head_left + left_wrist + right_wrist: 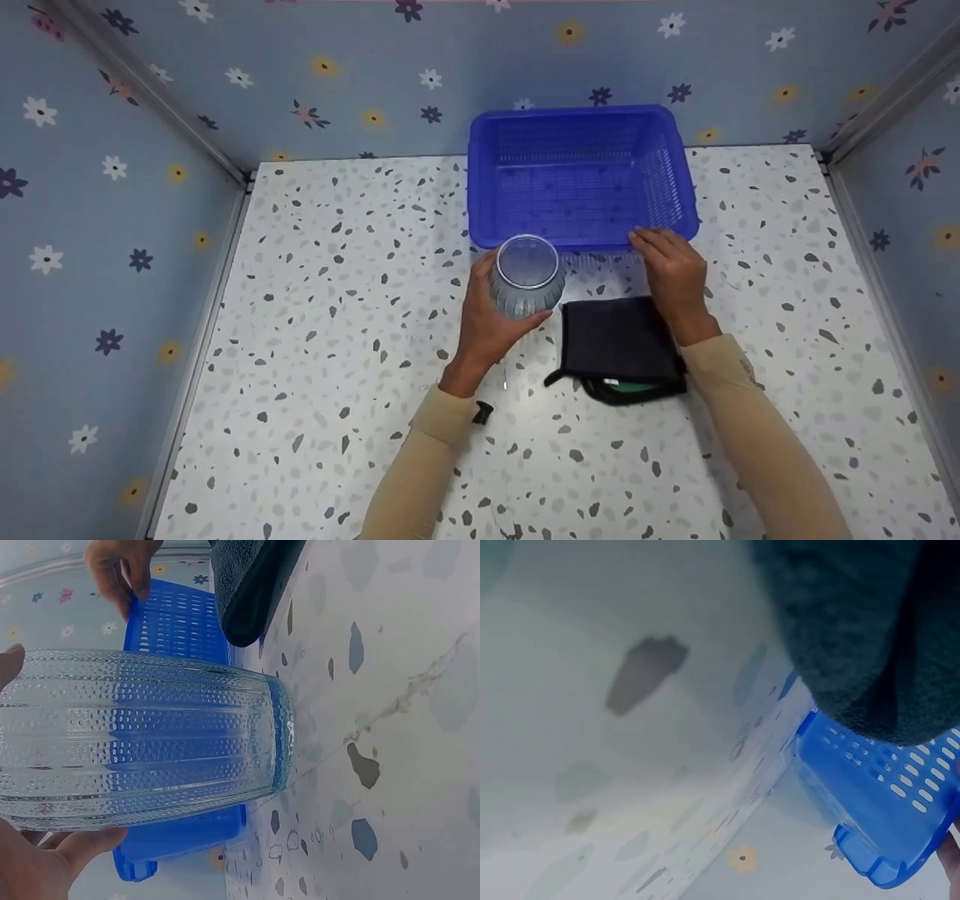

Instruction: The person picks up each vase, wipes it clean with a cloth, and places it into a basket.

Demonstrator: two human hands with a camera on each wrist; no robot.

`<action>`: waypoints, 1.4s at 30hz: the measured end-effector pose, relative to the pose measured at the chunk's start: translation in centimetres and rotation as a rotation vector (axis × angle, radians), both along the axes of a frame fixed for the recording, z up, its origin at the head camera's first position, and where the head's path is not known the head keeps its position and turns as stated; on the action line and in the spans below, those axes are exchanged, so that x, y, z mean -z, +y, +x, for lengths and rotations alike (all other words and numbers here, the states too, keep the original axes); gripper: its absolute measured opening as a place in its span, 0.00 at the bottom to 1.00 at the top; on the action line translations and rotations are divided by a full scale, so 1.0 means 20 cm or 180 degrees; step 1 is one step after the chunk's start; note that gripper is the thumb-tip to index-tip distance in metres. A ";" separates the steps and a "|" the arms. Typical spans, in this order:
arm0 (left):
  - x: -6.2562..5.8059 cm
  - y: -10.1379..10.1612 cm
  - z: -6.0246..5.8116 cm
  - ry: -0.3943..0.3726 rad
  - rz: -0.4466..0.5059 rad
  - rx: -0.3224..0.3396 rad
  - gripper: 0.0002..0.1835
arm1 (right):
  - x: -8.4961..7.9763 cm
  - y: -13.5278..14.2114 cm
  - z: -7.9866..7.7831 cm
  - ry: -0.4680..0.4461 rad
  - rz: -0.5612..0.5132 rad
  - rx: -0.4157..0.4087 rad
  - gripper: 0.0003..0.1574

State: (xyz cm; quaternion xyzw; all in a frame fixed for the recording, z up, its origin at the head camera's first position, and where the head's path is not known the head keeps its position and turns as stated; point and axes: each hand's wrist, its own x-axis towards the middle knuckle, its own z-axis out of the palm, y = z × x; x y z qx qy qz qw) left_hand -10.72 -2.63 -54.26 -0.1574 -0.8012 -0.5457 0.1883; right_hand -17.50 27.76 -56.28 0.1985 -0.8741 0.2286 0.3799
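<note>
My left hand grips a clear, bluish glass vase round its side, just in front of the basket. The vase is upright with its round mouth facing up; in the left wrist view its ribbed, dotted wall fills much of the picture. Whether its base touches the table cannot be told. At the front right corner of the blue plastic basket, my right hand pinches the rim between thumb and fingers. A dark folded cloth with a loop at one corner lies below the right hand.
The basket stands against the flowered back wall, with perforated sides and a bare floor inside. The speckled white table runs between flowered side panels. Something green shows at the cloth's front edge.
</note>
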 end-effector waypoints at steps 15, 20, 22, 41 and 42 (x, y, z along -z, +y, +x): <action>-0.14 -0.04 0.01 0.0249 -0.0078 0.0086 0.59 | 0.00 0.00 0.00 0.0034 0.0000 0.0001 0.13; -0.22 -0.06 0.00 0.0292 -0.0164 0.0055 0.59 | 0.00 0.00 0.00 0.0024 -0.0013 -0.0004 0.14; -0.25 -0.07 -0.01 0.0343 -0.0183 0.0050 0.59 | 0.00 0.00 0.00 0.0012 -0.0007 -0.0004 0.14; -0.52 -0.14 -0.19 0.0812 -0.0563 0.0113 0.60 | 0.02 0.01 -0.01 0.0195 0.0201 -0.0060 0.13; -0.53 -0.14 -0.20 0.0826 -0.0581 0.0110 0.60 | 0.02 0.01 -0.01 0.0187 0.0199 -0.0060 0.13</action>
